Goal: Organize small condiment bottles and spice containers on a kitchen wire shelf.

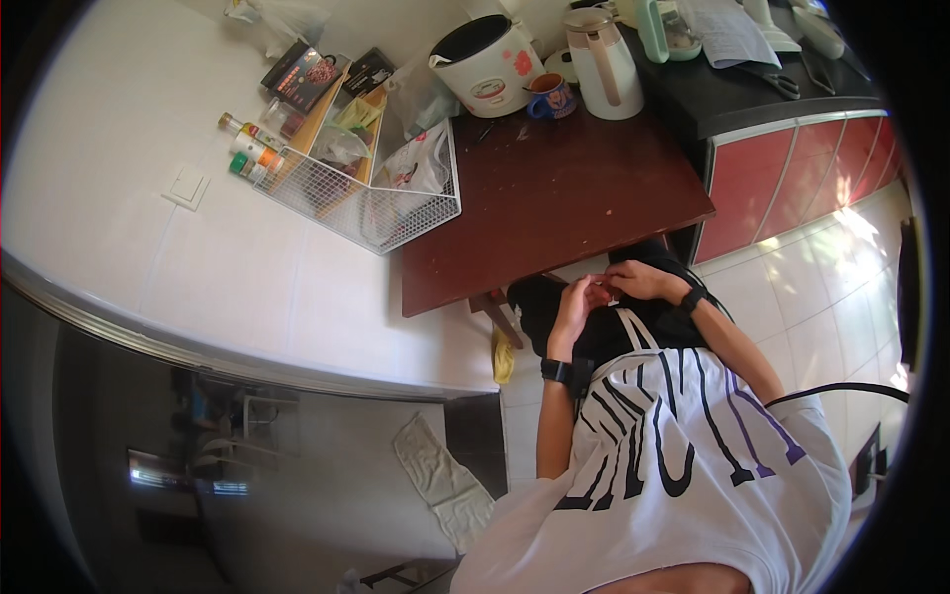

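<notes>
My left hand and my right hand meet over my lap, just in front of the near edge of a reddish-brown wooden table. Their fingertips touch or nearly touch. A small pale and reddish patch shows between them, but I cannot tell whether it is a thing being held. Below the hands are black trousers and pale drawstrings. Each wrist bears a black band.
On the table stand a white rice cooker, a blue patterned mug, an electric kettle and a white wire basket with packets. A black counter adjoins at right. A yellow cloth hangs below the table.
</notes>
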Demonstrator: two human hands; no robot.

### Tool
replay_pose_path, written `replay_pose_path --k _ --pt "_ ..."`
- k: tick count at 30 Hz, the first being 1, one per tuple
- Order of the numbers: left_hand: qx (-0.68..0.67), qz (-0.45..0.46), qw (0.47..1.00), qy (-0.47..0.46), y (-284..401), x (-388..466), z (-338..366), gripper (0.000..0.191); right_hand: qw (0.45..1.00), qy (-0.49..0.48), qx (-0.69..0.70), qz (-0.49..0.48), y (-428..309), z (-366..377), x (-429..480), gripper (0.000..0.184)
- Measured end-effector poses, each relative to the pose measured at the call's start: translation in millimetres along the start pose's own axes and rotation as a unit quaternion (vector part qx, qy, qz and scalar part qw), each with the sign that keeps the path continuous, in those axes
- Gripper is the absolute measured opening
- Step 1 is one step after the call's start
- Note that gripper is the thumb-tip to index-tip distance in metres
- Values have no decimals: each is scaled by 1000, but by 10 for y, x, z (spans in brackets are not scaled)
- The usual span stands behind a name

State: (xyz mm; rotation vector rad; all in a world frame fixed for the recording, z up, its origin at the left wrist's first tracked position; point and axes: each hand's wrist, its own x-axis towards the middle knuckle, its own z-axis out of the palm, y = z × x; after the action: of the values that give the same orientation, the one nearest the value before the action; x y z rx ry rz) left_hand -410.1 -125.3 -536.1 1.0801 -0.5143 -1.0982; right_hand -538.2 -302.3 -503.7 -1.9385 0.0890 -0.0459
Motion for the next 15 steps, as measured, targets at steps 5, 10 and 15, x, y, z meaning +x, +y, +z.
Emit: replay_pose_path --k 5,10,15 --pt "13 8 1000 -3 -17 -2 -15 40 1000 -17 -14 8 -1 -14 3 28" --pt "11 1 1000 -9 1 -7 -13 41 1000 1 8 5 -4 -6 -2 29" --pt "13 3 1000 -10 7 -3 -11 41 999 0 -32 -11 4 -9 23 28"
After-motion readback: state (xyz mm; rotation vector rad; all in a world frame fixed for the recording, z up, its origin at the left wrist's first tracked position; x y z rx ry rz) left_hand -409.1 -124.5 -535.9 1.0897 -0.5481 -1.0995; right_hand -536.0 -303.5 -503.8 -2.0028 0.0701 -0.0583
